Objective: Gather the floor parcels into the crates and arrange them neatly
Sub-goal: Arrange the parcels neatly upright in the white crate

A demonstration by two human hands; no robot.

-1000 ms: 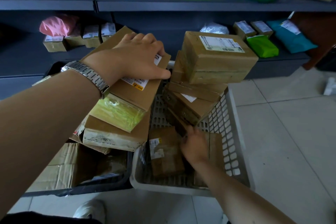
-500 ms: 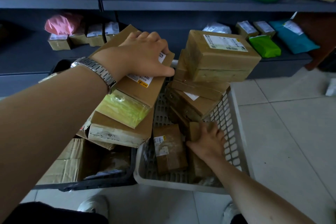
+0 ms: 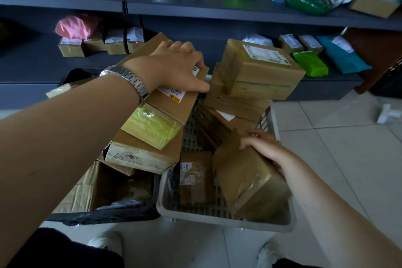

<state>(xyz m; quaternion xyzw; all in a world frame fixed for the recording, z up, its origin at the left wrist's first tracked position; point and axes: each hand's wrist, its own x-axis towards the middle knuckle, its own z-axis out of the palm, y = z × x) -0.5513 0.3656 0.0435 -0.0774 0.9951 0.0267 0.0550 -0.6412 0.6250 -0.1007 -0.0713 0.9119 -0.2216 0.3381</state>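
At white crate's [image 3: 206, 218] near right corner, right hand [image 3: 264, 147] grips tilted box [image 3: 243, 183], fingers [image 3: 247, 143] curled over its upper edge. Flat box [image 3: 195, 178] lies on crate floor beside it; stacked boxes [image 3: 258, 72] fill far end. Left hand [image 3: 174, 67] hooks far edge of long box [image 3: 174, 106] atop black crate's [image 3: 102, 216] pile.

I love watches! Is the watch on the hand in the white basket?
No, the watch is beside the left hand; the right hand in the white basket wears none.

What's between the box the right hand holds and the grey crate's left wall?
One flat brown labelled parcel, low in the crate, beside that box; head view.
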